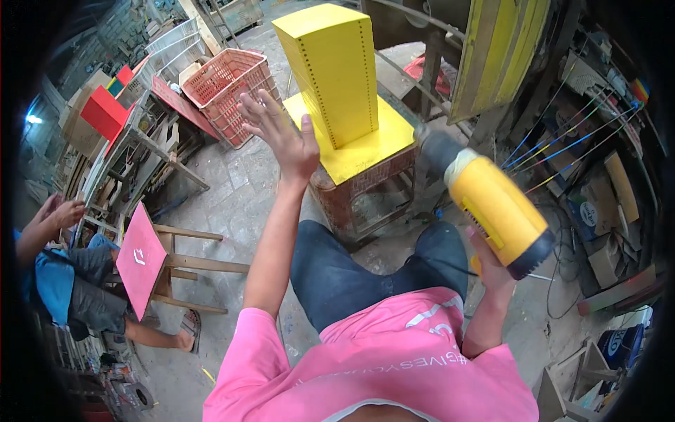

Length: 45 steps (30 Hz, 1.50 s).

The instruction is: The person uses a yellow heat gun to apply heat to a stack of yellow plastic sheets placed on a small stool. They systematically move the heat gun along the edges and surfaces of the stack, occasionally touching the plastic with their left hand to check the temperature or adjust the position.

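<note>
My right hand [492,264] grips a yellow and black heat gun [496,207] by its handle, below the body. The gun's dark nozzle points up and left, close to the right edge of a flat yellow sheet [351,158]. On that sheet stands a tall yellow box-shaped piece [330,77] with rows of small dark dots along its edges. A worn wooden stool [334,207] bears both in front of my knees. My left hand [281,137] is raised with fingers spread, left of the tall piece, and holds nothing.
At the left sits another person [53,274] beside a small stool with a pink top [143,260]. Behind are a reddish plastic crate [228,88] and a red piece [107,112] on a rack. Coloured cords [562,151] stretch at the right; a cable [559,295] lies on the floor.
</note>
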{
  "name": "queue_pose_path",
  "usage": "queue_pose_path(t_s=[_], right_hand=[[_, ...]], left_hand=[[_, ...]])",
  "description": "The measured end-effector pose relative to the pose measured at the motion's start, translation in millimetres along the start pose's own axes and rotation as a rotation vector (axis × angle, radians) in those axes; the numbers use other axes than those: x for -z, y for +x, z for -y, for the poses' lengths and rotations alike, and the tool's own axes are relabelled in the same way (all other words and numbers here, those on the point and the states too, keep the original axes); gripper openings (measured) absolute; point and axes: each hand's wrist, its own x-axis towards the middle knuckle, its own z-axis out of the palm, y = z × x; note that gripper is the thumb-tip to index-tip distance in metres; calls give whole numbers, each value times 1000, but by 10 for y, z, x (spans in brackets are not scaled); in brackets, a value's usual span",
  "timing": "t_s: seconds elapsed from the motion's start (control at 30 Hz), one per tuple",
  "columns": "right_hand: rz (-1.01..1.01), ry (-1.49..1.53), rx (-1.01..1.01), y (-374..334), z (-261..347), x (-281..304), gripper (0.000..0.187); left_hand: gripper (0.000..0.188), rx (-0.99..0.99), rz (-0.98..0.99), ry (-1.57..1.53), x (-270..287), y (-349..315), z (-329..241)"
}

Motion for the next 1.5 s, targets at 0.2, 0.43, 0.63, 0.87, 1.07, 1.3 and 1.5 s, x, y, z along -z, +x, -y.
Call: queue_pose_path(t_s=[0.2, 0.43, 0.63, 0.87, 1.07, 1.3, 1.5], right_hand=[[12, -155, -33, 16, 93, -94, 40], [7, -150, -62, -217, -533, -116, 44], [123, -380, 162, -369, -671, -188, 46], [168, -454, 210, -477, -936, -127, 47], [111, -384, 347, -466, -950, -124, 39], [112, -268, 336, -301, -791, -223, 35], [38, -73, 256, 28, -301, -341, 32]], left_hand=[[80, -75, 115, 105, -57, -218, -66], [77, 53, 122, 35, -93, -144, -62], [76, 246, 142, -71, -213, -119, -88], [74, 255, 123, -136, -141, 58, -108], [68, 215, 77, -111, -103, -61, 95], [61, 511, -88, -284, 155, -762, -70], [57, 321, -106, -349, 306, -330, -226]])
